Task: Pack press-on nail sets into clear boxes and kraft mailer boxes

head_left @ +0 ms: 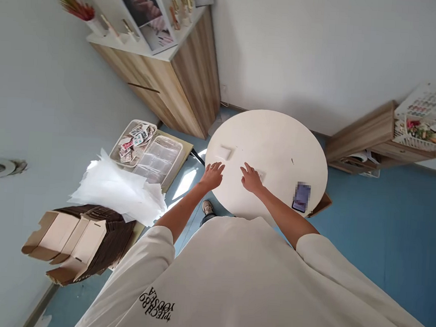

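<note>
Over the near left part of a round white table point(275, 137) is my left hand point(213, 175), fingers stretched forward and nothing in it. Just beyond its fingertips lies a small white, box-like item point(224, 152). My right hand point(251, 179) rests at the near middle of the table, its fingers apart. A small pale, partly clear item point(261, 175) shows at the right edge of that hand, which partly hides it; I cannot tell if they touch. Farther right on the table lies a phone point(301, 196).
To the left, a low stand holds a tray of small printed packets point(133, 141), a tray of clear plastic pieces point(157, 159), white sheets point(122, 189) and stacked flat cardboard boxes point(74, 240). A wooden cabinet point(186, 76) stands behind; a wooden shelf point(369, 139) is at right.
</note>
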Demonstrator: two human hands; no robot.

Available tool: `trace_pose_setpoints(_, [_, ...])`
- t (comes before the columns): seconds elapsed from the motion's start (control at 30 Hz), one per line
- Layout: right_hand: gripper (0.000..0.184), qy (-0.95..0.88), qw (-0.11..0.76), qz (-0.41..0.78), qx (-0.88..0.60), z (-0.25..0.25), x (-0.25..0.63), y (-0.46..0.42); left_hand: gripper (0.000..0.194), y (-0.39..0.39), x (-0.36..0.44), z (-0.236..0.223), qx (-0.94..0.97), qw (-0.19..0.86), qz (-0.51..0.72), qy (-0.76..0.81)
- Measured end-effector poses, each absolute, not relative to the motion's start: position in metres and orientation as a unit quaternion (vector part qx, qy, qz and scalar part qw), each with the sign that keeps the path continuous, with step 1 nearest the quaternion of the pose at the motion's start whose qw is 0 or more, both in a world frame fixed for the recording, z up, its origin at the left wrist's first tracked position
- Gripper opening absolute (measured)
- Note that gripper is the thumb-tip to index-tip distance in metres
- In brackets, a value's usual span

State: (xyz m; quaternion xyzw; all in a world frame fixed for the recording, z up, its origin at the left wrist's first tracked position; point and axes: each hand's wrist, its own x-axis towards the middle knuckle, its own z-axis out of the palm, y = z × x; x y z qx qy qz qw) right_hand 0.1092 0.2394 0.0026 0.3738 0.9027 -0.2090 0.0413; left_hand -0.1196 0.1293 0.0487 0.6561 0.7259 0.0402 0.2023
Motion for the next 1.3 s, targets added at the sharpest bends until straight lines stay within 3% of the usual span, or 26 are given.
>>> trace_pose_setpoints(0.5, [0.046, 0.926, 0.002, -0.276, 0.256, 0.050, -0.122, 0.165, 0.049, 0.019, -0.286, 0.112, 0.573, 0.153, 0.145, 0.792])
trace_pose_setpoints(0.73, [0.029, 0.894, -0.021, -0.401, 0.200, 0.069, -0.225, 0.101, 0.057, -0.046, -0.360, 0.106, 0.511, 0.139, 0.177, 0.830])
trace_pose_setpoints(0.87, [0.032, 0.885, 0.016, -0.400, 0.238, 0.078, -0.261, 0.072, 0.058, -0.077, -0.381, 0.091, 0.462, 0.148, 0.190, 0.854])
trace_pose_setpoints(0.97, [0.020, 0.861, 0.040, -0.434, 0.264, 0.077, -0.274, 0.062, 0.057, -0.091, -0.385, 0.081, 0.445, 0.154, 0.200, 0.859])
trace_pose_setpoints(1.3, [0.017, 0.764, -0.148, -0.501, 0.380, 0.075, -0.259, 0.102, 0.053, -0.072, -0.375, 0.073, 0.459, 0.146, 0.246, 0.841])
